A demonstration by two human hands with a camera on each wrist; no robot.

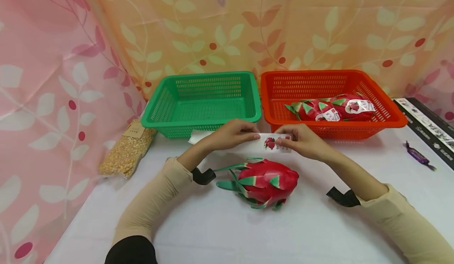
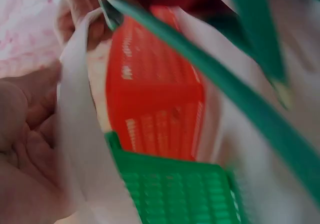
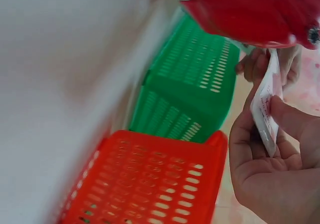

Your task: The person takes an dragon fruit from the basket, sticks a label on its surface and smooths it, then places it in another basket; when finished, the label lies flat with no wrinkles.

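In the head view, both hands hold a white strip of stickers (image 1: 269, 142) printed with a dragon fruit picture. My left hand (image 1: 230, 135) pinches it by the middle, and its plain end sticks out beyond the wrist. The printed end is between the thumb and fingers of my right hand (image 1: 308, 142), which the right wrist view also shows. Just below the strip a red dragon fruit (image 1: 271, 181) with green leafy scales lies on its side on the white table. The left wrist view is blurred; there the strip (image 2: 85, 119) crosses the palm.
Behind the hands stand a green basket (image 1: 198, 130) and a red basket (image 1: 330, 130), the latter holding dragon fruits (image 1: 354, 105) with stickers. A bag of yellow kernels (image 1: 125, 151) lies at left. A purple wrapped candy (image 1: 419, 156) and a black box (image 1: 430, 126) are at right.
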